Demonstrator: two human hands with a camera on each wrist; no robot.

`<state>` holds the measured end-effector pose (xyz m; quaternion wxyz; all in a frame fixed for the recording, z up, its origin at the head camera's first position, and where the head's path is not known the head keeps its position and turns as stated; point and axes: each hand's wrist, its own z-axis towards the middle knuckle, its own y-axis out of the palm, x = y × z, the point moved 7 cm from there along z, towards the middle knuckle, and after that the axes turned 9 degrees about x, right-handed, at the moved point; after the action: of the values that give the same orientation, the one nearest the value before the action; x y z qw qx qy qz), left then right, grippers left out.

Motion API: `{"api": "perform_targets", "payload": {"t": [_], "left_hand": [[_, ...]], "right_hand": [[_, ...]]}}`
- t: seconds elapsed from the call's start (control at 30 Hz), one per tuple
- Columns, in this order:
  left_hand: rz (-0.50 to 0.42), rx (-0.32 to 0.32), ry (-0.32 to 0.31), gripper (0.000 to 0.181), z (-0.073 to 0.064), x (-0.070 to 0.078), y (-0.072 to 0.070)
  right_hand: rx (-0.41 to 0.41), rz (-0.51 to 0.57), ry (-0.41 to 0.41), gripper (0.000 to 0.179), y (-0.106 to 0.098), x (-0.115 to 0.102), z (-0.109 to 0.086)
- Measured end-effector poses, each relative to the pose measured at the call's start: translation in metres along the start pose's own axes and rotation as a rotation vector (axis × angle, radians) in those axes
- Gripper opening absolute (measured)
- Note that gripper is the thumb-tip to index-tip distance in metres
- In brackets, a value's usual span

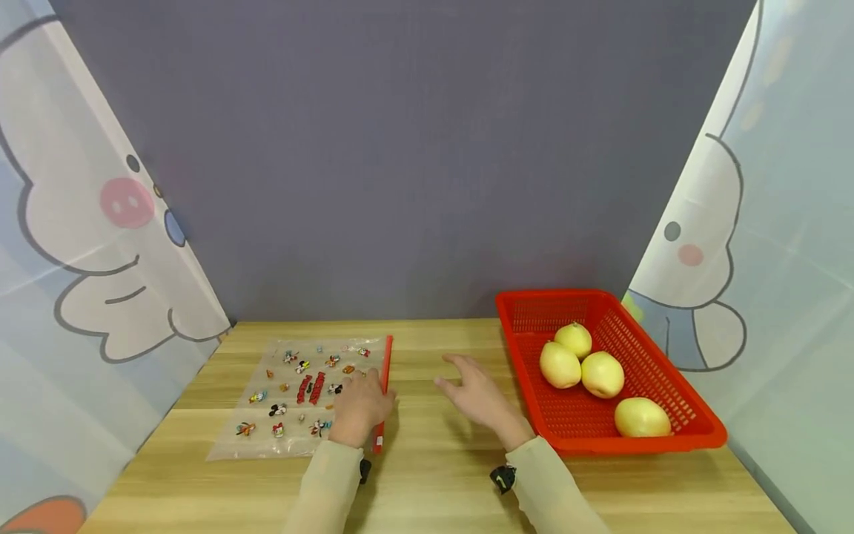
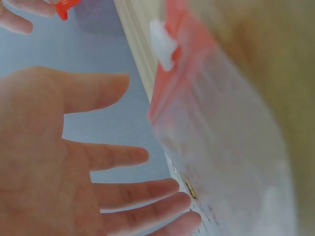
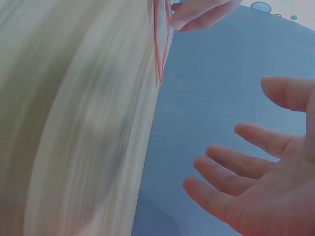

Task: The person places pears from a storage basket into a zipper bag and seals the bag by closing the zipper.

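A clear plastic zip bag (image 1: 293, 437) printed with small cartoon figures lies flat on the left of the table, its red edge strip (image 1: 388, 356) facing right. My left hand (image 1: 362, 406) is over the bag beside that strip. In the left wrist view the fingers (image 2: 133, 194) are spread and straight, with a white slider (image 2: 163, 45) on the red strip nearby. My right hand (image 1: 479, 394) hovers between the bag and a red basket, fingers (image 3: 241, 164) apart and holding nothing.
The red plastic basket (image 1: 687, 397) stands at the right with several pale yellow round fruits (image 1: 603, 374) inside. A wooden table (image 1: 427, 489) lies under everything. A grey panel (image 1: 414, 163) rises behind, with cartoon-printed curtains (image 1: 153, 297) at the sides.
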<state>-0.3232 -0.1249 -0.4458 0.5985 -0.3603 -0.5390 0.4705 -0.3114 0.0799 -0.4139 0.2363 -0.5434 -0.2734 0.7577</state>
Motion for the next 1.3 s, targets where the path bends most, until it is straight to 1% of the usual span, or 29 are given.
{"api": "perform_targets", "payload": {"t": [0.13,0.27,0.5,0.67,0.73,0.87,1.0,1.1,1.17,1.3], "left_hand": [[0.008,-0.02,-0.026,0.061,-0.001,-0.003,0.004],[0.002,-0.027,-0.034,0.056,-0.003,-0.006,0.008],[0.014,-0.005,-0.017,0.035,0.0,-0.005,0.011],[-0.008,0.021,-0.008,0.019,0.004,-0.001,0.007],[-0.027,0.021,-0.007,0.014,0.006,0.001,0.007],[-0.05,0.028,0.015,0.016,0.008,0.002,0.006],[-0.067,0.056,0.05,0.017,0.008,0.004,0.003],[-0.114,0.066,0.072,0.017,0.008,0.008,-0.001],[-0.163,0.071,0.081,0.016,0.006,0.01,-0.006],[-0.262,0.066,0.072,0.019,0.003,0.013,-0.014]], "right_hand": [[-0.011,0.004,0.01,0.058,0.005,0.001,-0.001],[-0.013,0.01,0.016,0.057,0.01,0.001,-0.002],[-0.012,0.039,0.026,0.056,0.015,-0.001,0.001],[-0.001,0.049,0.038,0.055,0.016,-0.002,0.005],[0.004,0.047,0.041,0.055,0.018,-0.001,0.006],[0.0,0.037,0.04,0.055,0.023,0.001,0.009],[-0.013,0.052,0.034,0.055,0.028,0.002,0.01],[-0.016,0.059,0.033,0.054,0.03,0.001,0.012],[-0.018,0.057,0.031,0.054,0.033,0.0,0.013],[-0.012,0.043,0.019,0.054,0.037,-0.005,0.016]]}}
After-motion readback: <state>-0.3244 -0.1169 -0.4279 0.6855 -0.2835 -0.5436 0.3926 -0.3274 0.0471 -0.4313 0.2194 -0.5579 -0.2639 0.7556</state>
